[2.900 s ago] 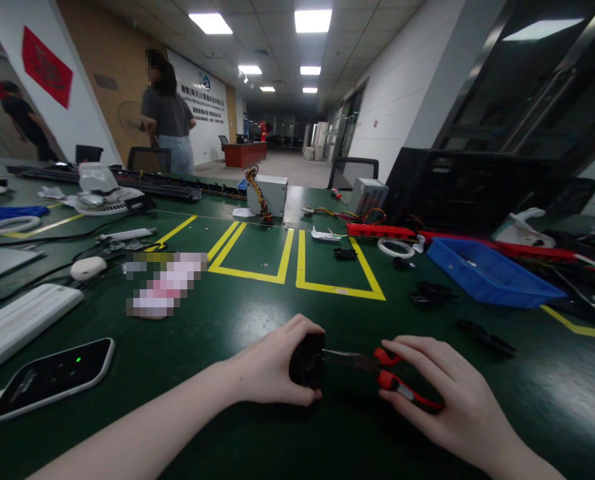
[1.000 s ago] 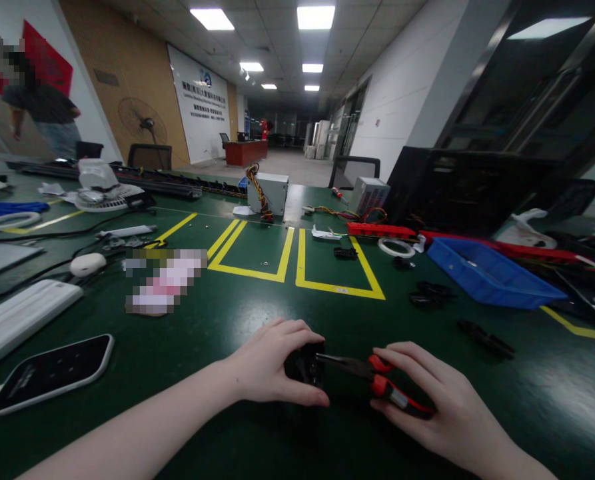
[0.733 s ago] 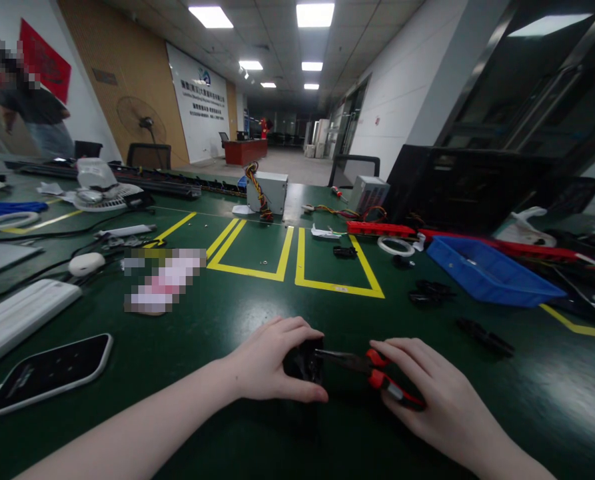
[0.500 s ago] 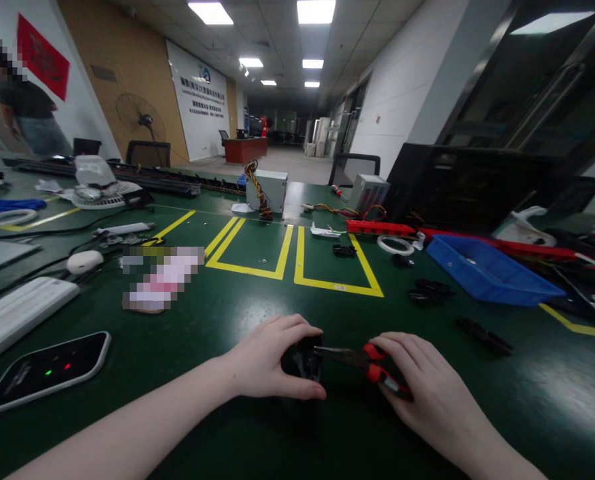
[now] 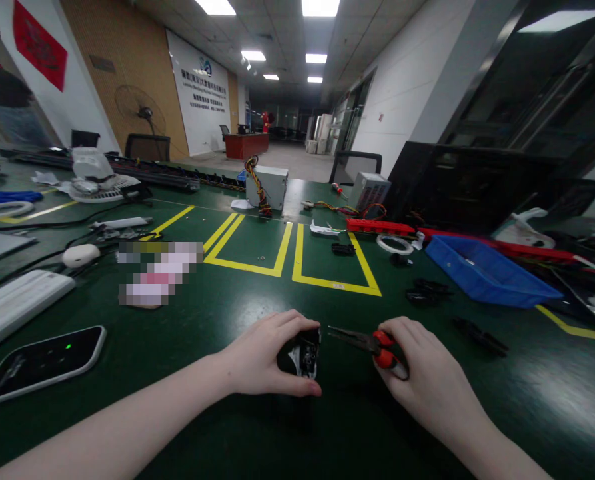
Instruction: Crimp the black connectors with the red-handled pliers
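Observation:
My left hand (image 5: 277, 357) is closed around a small black device (image 5: 307, 357), thumb below and fingers above. Its open side faces right and shows dark inner parts, too small to tell apart. In my right hand (image 5: 422, 373) are needle-nose pliers (image 5: 364, 341) with red handles, held by the grips. Their thin jaws point left toward the device, and a short gap separates the tips from it. Both hands are just over the green tabletop (image 5: 217, 427).
To the left lie a black-screened device (image 5: 42, 363), a white power strip (image 5: 22, 300) and cables. A blue tray (image 5: 492, 270) and black parts (image 5: 480, 335) lie to the right. Farther back are power supply units (image 5: 272, 187) and yellow tape outlines (image 5: 337, 287). A person (image 5: 7, 100) is at far left.
The pliers' tips have drawn back from the black device and lifted slightly. The device has turned so its open side shows more. At far left the person has moved further left.

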`<act>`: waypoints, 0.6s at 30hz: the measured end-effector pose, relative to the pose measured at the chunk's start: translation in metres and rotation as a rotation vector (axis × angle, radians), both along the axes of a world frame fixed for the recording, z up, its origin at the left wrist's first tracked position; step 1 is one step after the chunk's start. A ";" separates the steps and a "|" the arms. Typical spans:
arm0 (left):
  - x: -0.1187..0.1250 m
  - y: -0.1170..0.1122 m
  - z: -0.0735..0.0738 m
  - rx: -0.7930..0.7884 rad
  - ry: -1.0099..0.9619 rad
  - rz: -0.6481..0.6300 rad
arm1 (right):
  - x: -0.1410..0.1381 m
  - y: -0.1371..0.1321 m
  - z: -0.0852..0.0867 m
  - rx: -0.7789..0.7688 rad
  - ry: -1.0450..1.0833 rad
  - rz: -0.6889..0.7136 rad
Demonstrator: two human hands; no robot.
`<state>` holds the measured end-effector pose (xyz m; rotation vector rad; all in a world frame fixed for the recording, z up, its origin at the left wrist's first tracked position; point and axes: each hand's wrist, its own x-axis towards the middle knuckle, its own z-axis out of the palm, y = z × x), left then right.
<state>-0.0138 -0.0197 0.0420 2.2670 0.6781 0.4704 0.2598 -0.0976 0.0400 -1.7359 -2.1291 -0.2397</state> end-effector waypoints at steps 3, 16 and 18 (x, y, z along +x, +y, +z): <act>-0.001 -0.003 0.004 -0.043 -0.003 0.051 | -0.003 0.007 0.003 -0.010 -0.013 -0.008; 0.004 -0.004 0.001 0.055 0.054 0.092 | 0.003 0.030 -0.006 -0.036 0.009 0.090; 0.003 -0.004 -0.003 0.074 0.051 0.088 | -0.012 0.027 0.003 0.037 0.064 0.188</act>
